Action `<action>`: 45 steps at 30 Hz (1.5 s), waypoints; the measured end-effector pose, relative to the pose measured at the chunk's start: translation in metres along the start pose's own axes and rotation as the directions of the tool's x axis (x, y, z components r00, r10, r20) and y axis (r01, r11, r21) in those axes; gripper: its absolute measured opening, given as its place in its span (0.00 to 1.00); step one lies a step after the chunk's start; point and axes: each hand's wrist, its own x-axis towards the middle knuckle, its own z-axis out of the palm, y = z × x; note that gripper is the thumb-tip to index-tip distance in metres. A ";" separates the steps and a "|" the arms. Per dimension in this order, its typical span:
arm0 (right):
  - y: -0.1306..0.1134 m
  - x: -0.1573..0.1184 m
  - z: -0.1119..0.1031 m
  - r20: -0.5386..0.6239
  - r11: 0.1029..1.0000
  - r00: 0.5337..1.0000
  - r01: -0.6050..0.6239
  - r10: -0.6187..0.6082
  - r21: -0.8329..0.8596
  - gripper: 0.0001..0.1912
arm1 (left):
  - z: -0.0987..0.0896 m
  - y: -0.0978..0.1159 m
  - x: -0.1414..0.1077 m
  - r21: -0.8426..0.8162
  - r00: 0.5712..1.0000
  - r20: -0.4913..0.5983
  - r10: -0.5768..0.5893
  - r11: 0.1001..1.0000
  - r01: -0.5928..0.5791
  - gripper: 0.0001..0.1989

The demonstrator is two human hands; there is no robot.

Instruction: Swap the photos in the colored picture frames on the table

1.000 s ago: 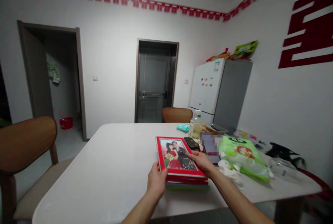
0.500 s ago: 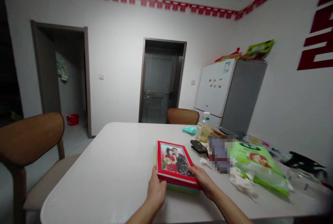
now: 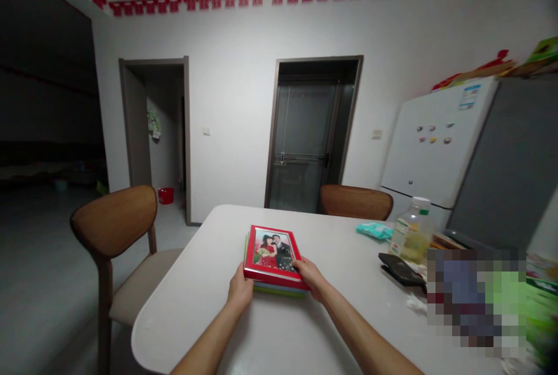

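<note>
A red picture frame [image 3: 272, 252] with a photo of a couple lies on top of a stack over the white table [image 3: 192, 317]. Beneath it, green and bluish edges of other flat things [image 3: 279, 290] show. My left hand [image 3: 240, 289] grips the stack at its near left corner. On the near right side my right hand [image 3: 311, 277] holds it, thumb over the red border. Both hands are closed on the edges, and the fingers underneath are hidden. I cannot tell whether the stack touches the tabletop.
On the table's right side are a teal packet [image 3: 374, 231], a bottle of yellowish liquid [image 3: 410, 232], a black phone-like object [image 3: 400, 270] and crumpled tissue [image 3: 416, 304]. Wooden chairs stand at the left [image 3: 115, 224] and far side [image 3: 356, 202]. A fridge [image 3: 436, 142] is at the right.
My view has turned left. Both hands have carried the red picture frame and the stack under it leftward and farther away across the table, keeping their grip.
</note>
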 end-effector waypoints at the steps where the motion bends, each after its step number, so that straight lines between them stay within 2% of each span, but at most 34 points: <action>1: -0.001 0.001 0.001 -0.002 1.000 1.000 -0.003 0.003 -0.017 0.15 | 0.000 -0.001 0.001 -0.010 1.000 -0.009 -0.008 1.000 0.008 0.13; 6: -0.009 -0.004 -0.002 -0.028 0.995 1.000 -0.017 0.015 -0.096 0.17 | -0.001 0.003 -0.003 -0.075 0.997 -0.035 -0.069 0.995 0.066 0.12; 10: -0.025 -0.013 -0.004 -0.138 0.987 0.989 0.034 -0.056 -0.157 0.24 | -0.014 0.017 -0.008 -0.165 0.992 -0.079 -0.101 0.983 0.087 0.12; 13: -0.050 -0.028 0.005 -0.218 0.972 0.956 0.161 -0.197 -0.172 0.32 | -0.027 0.043 -0.011 -0.244 0.987 -0.134 -0.092 0.968 0.058 0.13; 15: -0.075 -0.048 0.020 -0.210 0.947 0.927 0.285 -0.312 -0.146 0.34 | -0.033 0.073 -0.013 -0.302 0.988 -0.152 -0.038 0.953 -0.010 0.13; 17: -0.102 -0.073 0.037 -0.184 0.901 0.882 0.428 -0.434 -0.075 0.34 | -0.038 0.111 -0.018 -0.372 0.988 -0.144 0.064 0.921 -0.114 0.24; 18: -0.115 -0.087 0.045 -0.152 0.813 0.813 0.577 -0.562 0.080 0.35 | -0.040 0.129 -0.022 -0.409 0.984 -0.127 0.122 0.898 -0.164 0.28; 19: -0.126 -0.101 0.052 -0.117 0.709 0.744 0.664 -0.657 0.239 0.35 | -0.041 0.146 -0.026 -0.444 0.979 -0.104 0.178 0.872 -0.206 0.30; 21: -0.144 -0.123 0.059 -0.094 0.573 0.678 0.680 -0.729 0.457 0.36 | -0.044 0.172 -0.035 -0.551 0.952 -0.045 0.303 0.787 -0.276 0.34; 22: -0.149 -0.130 0.061 -0.081 0.542 0.672 0.656 -0.736 0.525 0.36 | -0.045 0.179 -0.040 -0.634 0.926 -0.006 0.377 0.715 -0.295 0.36; 24: -0.153 -0.138 0.061 -0.053 0.538 0.691 0.606 -0.721 0.587 0.36 | -0.045 0.184 -0.046 -0.763 0.873 0.050 0.484 0.583 -0.280 0.38; 25: -0.152 -0.140 0.060 -0.039 0.548 0.703 0.587 -0.710 0.596 0.36 | -0.045 0.183 -0.048 -0.800 0.860 0.064 0.506 0.542 -0.259 0.39; 28: -0.146 -0.136 0.059 -0.024 0.576 0.736 0.548 -0.676 0.606 0.36 | -0.042 0.174 -0.049 -0.830 0.899 0.068 0.432 0.524 -0.190 0.40; 30: -0.142 -0.131 0.057 -0.028 0.620 0.803 0.482 -0.596 0.619 0.30 | -0.042 0.167 -0.045 -0.838 0.936 0.054 0.349 0.525 -0.148 0.38; 33: -0.141 -0.122 0.054 -0.016 0.703 0.912 0.327 -0.410 0.632 0.09 | -0.046 0.158 -0.037 -0.830 0.970 0.079 0.230 0.554 -0.064 0.23; 34: -0.141 -0.120 0.053 -0.003 0.719 0.929 0.288 -0.369 0.633 0.13 | -0.048 0.155 -0.035 -0.820 0.975 0.111 0.191 0.572 -0.018 0.20; 36: -0.143 -0.119 0.051 0.061 0.751 0.943 0.221 -0.328 0.623 0.24 | -0.052 0.151 -0.033 -0.788 0.972 0.198 0.126 0.610 0.082 0.27; 40: -0.147 -0.124 0.055 0.243 0.840 0.934 0.098 -0.263 0.533 0.30 | -0.054 0.150 -0.036 -0.724 0.938 0.339 0.073 0.656 0.211 0.34; 43: -0.144 -0.122 0.061 0.235 0.901 0.926 0.187 -0.294 0.392 0.30 | -0.051 0.150 -0.037 -0.696 0.926 0.376 0.038 0.671 0.255 0.34; 45: -0.135 -0.114 0.063 0.154 0.931 0.919 0.351 -0.362 0.097 0.29 | -0.049 0.145 -0.035 -0.680 0.927 0.376 -0.001 0.680 0.276 0.34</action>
